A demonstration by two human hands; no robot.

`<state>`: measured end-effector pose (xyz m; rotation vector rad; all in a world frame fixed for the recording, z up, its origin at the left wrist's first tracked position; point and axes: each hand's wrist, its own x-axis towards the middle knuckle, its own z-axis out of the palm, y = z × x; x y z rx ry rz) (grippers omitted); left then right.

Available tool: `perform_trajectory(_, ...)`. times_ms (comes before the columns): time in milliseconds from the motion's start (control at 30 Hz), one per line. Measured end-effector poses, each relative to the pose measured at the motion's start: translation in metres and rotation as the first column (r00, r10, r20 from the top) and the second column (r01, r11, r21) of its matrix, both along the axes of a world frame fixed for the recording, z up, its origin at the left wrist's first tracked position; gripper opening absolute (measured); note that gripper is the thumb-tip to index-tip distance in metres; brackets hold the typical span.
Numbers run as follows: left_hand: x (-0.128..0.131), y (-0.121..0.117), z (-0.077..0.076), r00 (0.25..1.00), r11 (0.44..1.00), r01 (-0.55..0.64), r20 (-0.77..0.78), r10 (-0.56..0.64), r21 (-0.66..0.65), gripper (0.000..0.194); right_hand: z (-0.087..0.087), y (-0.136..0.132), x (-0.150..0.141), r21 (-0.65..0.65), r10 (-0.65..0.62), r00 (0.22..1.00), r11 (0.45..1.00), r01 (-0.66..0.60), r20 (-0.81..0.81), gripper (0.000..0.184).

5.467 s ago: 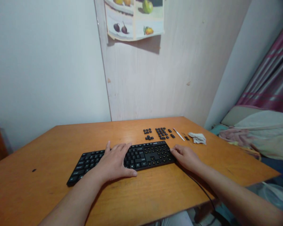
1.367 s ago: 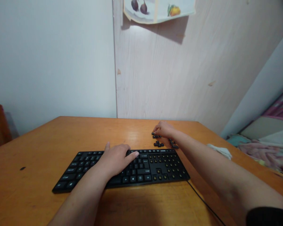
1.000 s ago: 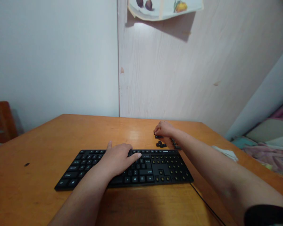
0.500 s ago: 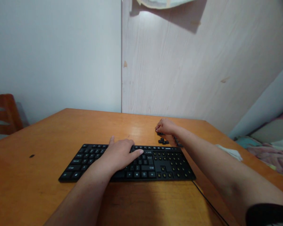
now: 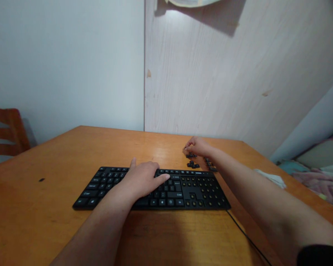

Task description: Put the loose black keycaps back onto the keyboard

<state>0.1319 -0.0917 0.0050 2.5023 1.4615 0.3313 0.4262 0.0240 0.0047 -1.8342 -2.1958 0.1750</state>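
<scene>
A black keyboard (image 5: 188, 192) lies on the orange wooden table (image 5: 58, 155); its right part shows bare key sockets. My left hand (image 5: 141, 181) rests flat on the keyboard's middle, fingers stretched out toward the right. My right hand (image 5: 197, 146) reaches past the keyboard's far edge, its fingers pinched together over a group of loose black keycaps (image 5: 192, 165). Whatever the pinch holds is too small to name.
A white crumpled cloth (image 5: 268, 177) lies at the table's right side. The keyboard's black cable (image 5: 244, 236) runs off the near right edge. A wooden chair (image 5: 5, 131) stands at the left. Bedding (image 5: 316, 173) lies to the right. A small dark speck (image 5: 41, 180) sits left.
My right hand left the keyboard's right end and reached to the loose keycaps, where it has pinched its fingers. The view has shifted leftward and downward. My left hand stays on the keyboard.
</scene>
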Motion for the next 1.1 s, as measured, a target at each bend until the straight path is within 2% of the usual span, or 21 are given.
perform_trajectory(167,0.0,0.0,0.0,1.0,1.0,-0.005,-0.004,0.005,0.002,0.058,0.015,-0.025,-0.013,0.061,0.12,0.992,0.991,-0.117,-0.038,0.01)
perform_trajectory(400,-0.002,0.006,-0.007,1.0,1.0,-0.002,0.018,0.002,0.025,0.056,0.024,-0.09,-0.03,0.119,0.321,0.946,0.941,-0.316,-0.032,0.012)
perform_trajectory(600,-0.001,0.008,-0.007,1.0,0.999,0.001,0.003,-0.002,0.043,0.054,0.024,-0.127,-0.034,0.073,0.325,0.945,0.942,-0.327,0.038,0.012)
perform_trajectory(900,0.003,0.005,-0.006,1.0,0.999,-0.019,0.024,0.018,0.049,0.049,0.001,-0.14,-0.029,0.113,0.305,0.952,0.947,-0.301,-0.022,0.014)
perform_trajectory(1100,0.003,0.006,-0.008,0.999,0.998,-0.036,0.026,0.034,0.052,0.049,-0.007,-0.142,-0.028,0.123,0.303,0.953,0.947,-0.298,-0.024,0.013)
